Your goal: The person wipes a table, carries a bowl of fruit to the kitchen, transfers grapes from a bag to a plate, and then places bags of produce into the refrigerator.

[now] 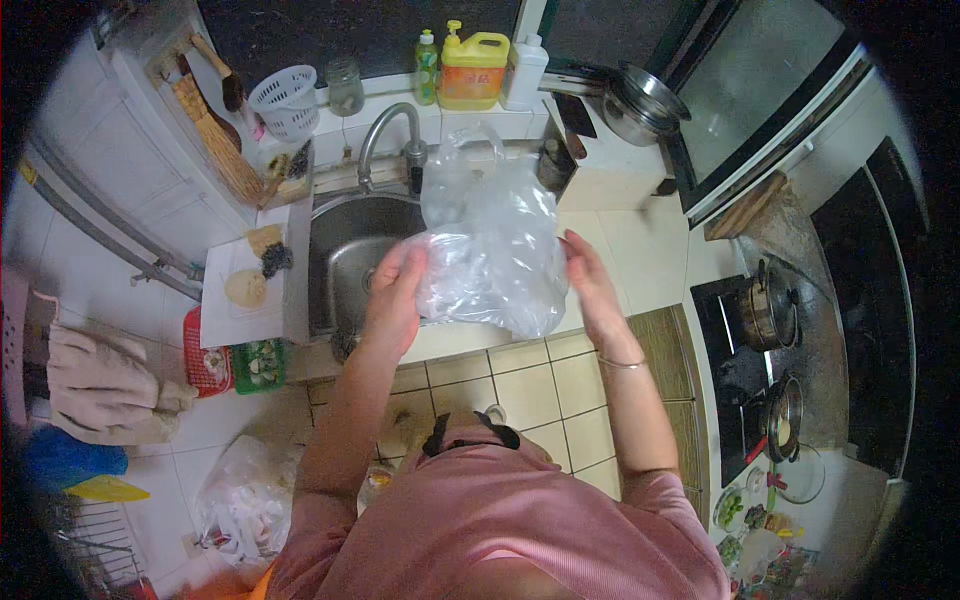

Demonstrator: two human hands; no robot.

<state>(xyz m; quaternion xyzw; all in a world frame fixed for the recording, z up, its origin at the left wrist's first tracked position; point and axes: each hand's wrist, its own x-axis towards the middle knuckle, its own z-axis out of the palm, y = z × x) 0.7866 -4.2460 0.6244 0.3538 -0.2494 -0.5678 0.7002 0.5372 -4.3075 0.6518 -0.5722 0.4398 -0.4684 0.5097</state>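
Observation:
In front of me a clear plastic bag with loop handles spreads out over the counter edge and the right side of the sink. My left hand grips its left side, thumb on top. At the bag's right edge is my right hand, fingers extended and apart; whether they touch the plastic is hard to tell. The bag looks crumpled, and I cannot make out anything inside it. Behind and left of it lies the stainless steel sink, under a curved faucet.
Dish soap bottles line the window ledge beside a white basket. A metal pot stands at the back right. On the right, a gas stove carries a lidded pot and a pan. Red and green baskets hang left.

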